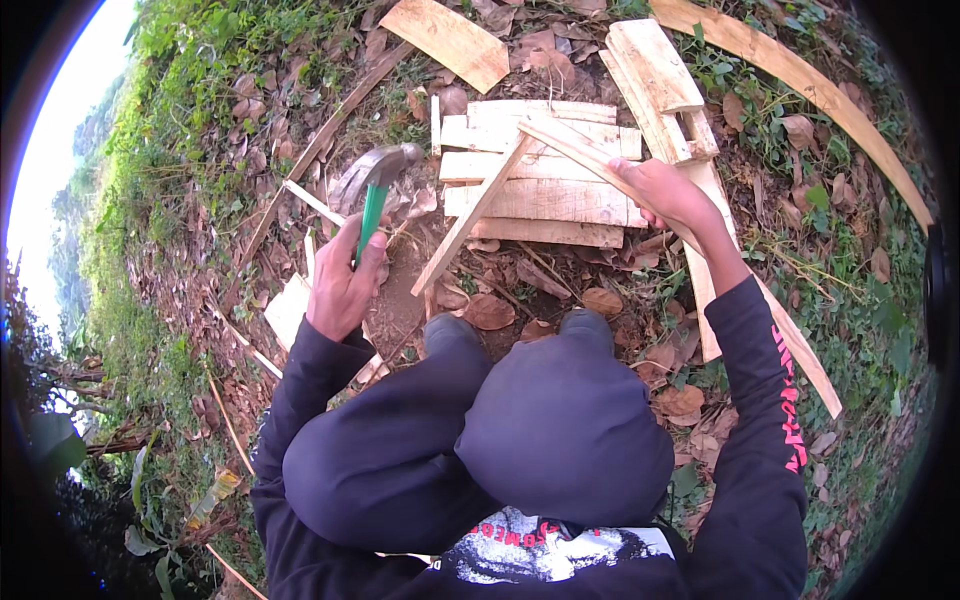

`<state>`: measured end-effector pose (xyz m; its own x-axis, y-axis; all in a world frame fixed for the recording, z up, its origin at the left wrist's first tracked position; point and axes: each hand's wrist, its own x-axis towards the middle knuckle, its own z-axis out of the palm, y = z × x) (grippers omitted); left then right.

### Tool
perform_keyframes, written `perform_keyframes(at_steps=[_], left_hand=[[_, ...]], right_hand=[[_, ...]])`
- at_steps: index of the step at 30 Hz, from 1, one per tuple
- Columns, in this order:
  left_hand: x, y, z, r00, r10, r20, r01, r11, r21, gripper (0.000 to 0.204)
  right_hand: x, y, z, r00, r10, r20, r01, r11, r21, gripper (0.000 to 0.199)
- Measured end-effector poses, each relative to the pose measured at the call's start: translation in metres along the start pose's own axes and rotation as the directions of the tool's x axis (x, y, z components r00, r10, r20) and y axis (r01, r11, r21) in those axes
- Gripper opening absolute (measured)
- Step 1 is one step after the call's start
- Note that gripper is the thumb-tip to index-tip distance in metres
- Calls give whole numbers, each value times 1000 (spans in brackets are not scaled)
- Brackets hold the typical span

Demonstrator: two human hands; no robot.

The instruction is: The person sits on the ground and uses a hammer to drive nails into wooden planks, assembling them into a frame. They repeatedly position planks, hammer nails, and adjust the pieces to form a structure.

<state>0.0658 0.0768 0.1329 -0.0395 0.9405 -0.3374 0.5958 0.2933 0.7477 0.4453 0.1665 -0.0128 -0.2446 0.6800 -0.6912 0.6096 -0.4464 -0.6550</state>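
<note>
1. Claw hammer (373,210) was upright at the person's left, its grey metal head above the green handle, claw turned left and striking face right.
2. Left grip (345,285) was closed around the lower part of that handle, beside the pile rather than over it.
3. Right grip (685,200) was closed on a long wooden strip (575,150), the thumb along its upper side; the strip's far end pointed left, over the boards.
4. At that end, a second wooden strip (472,217) met it and slanted back toward the person, the pair forming an angled peak. How they were fastened, I could not tell.
5. Pale boards (550,205) lay side by side beneath the strips, on leaf-strewn ground (400,290), just beyond the person's feet.
6. A timber stack (655,65) lay to the right of those boards, a broad offcut (447,43) beyond them, and a long plank (810,85) farther right.
7. Bent knees (570,430) in dark trousers filled the near side, between the two forearms.
</note>
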Motion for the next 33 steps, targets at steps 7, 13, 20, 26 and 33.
perform_keyframes(at_steps=[7,13,20,26,33], left_hand=[[73,42,19,905,397,153,-424,813,399,20],[119,42,65,847,503,172,-530,778,336,19],[144,17,79,799,594,88,-590,749,300,22],[153,-14,64,867,464,184,-498,831,247,21],[174,-36,55,826,513,234,-562,778,281,26]], right_hand=[[7,1,-4,999,-44,-25,46,994,101,52],[21,7,-7,998,60,-10,-60,996,59,52],[33,1,6,989,86,-124,-70,989,128,57],[48,-1,14,979,201,-18,-201,980,11,54],[55,-12,18,988,154,-28,-151,985,78,48]])
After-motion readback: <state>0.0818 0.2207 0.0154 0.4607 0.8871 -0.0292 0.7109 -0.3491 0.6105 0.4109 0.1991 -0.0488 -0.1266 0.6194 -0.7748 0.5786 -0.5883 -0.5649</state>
